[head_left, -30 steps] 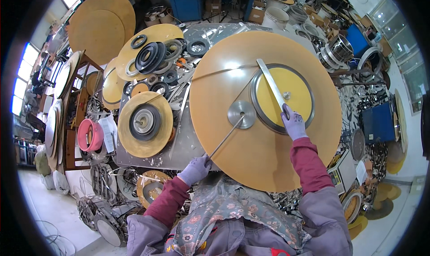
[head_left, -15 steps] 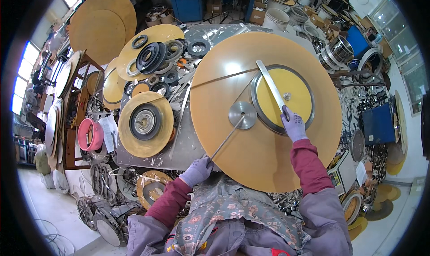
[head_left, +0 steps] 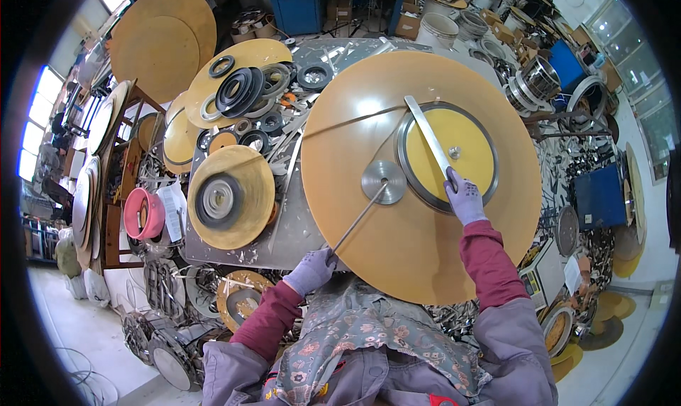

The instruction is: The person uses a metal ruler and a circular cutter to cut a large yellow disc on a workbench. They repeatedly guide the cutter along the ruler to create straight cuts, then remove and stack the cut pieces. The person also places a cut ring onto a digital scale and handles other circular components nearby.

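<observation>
Bar of flat silver-coloured metal [head_left: 425, 133], slanting across a round yellow disc with dark grey rim [head_left: 474, 133], near end grasped by the right hand in a pale lavender glove [head_left: 465, 200]; thin dark metal rod [head_left: 359, 218], grasped by the left hand in a matching glove [head_left: 312, 271], far tip at the centre of a small round grey metal disc [head_left: 394, 182]; beneath these, large round tan board [head_left: 383, 257]; leftward, smaller round tan-gold board [head_left: 257, 193] bearing blurred grey rings [head_left: 218, 200], over a grey worktable [head_left: 294, 239]; farther left, pink plastic tub [head_left: 157, 214]

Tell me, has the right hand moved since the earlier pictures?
No: the right hand shows no clear shift against the pink tub, staying well right of it.
</observation>
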{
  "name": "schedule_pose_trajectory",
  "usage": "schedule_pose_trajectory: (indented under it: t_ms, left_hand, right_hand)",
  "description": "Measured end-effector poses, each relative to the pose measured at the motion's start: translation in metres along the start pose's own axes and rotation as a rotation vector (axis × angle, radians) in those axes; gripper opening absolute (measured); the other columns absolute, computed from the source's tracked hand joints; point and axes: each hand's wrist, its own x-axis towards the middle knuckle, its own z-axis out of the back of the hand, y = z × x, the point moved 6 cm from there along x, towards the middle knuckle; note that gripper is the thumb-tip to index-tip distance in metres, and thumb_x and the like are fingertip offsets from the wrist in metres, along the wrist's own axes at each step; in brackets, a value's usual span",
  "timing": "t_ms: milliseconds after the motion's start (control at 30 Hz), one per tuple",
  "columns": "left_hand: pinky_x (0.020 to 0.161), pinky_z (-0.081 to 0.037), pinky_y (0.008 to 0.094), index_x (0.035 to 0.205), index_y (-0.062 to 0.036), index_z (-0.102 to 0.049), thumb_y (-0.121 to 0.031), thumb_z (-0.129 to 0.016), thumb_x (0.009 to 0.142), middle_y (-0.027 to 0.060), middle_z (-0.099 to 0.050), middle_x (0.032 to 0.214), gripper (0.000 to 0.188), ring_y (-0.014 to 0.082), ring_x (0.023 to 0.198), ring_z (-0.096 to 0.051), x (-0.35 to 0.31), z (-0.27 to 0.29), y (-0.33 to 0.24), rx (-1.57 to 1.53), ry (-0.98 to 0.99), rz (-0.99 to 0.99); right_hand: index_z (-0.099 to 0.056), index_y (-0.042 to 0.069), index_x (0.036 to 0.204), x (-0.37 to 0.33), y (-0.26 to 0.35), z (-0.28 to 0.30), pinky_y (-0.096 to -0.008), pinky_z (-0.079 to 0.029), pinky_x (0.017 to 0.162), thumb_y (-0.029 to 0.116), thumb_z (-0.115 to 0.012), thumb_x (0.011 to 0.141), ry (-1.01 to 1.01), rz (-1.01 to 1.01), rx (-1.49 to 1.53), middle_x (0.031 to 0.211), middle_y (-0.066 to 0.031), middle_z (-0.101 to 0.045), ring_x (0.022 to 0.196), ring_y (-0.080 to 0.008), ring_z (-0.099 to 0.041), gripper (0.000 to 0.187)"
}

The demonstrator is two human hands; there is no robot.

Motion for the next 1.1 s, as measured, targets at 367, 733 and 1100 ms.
schedule_pose_trajectory:
  t_ms: [367, 733, 1100]
  left_hand:
    - [0.075, -0.047, 0.0484, 0.101, 0.0029, -0.058, -0.014, -0.051, 0.087, 0.0283, -0.062, 0.089, 0.023, 0.0445, 0.086, -0.06, 0.001, 0.001, 0.002, 0.05, 0.019, 0.01]
    - [0.075, -0.047, 0.0504, 0.1, 0.0014, -0.059, -0.017, -0.049, 0.091, 0.0273, -0.062, 0.09, 0.023, 0.0452, 0.087, -0.059, -0.003, 0.002, -0.003, 0.048, -0.004, -0.039]
    - [0.075, -0.047, 0.0496, 0.094, 0.0035, -0.059, -0.017, -0.051, 0.086, 0.0279, -0.062, 0.088, 0.024, 0.0451, 0.085, -0.06, -0.002, -0.006, 0.004, 0.077, -0.019, 0.003]
  right_hand:
    - [-0.054, 0.011, 0.126, -0.01, 0.014, 0.012, -0.0437, -0.048, 0.082, 0.031, -0.059, 0.088, 0.006, 0.062, -0.056, 0.094, -0.0198, -0.063, 0.091, -0.0348, -0.062, 0.042]
    - [-0.053, 0.014, 0.127, -0.018, 0.006, 0.014, -0.0434, -0.049, 0.08, 0.034, -0.058, 0.089, 0.022, 0.128, -0.07, 0.093, -0.0188, -0.063, 0.09, -0.0336, -0.062, 0.043]
    - [-0.053, 0.015, 0.13, -0.014, 0.01, 0.061, -0.0378, -0.052, 0.068, 0.025, -0.055, 0.089, 0.231, 0.148, 0.135, 0.081, -0.0147, -0.066, 0.074, -0.0249, -0.064, 0.042]
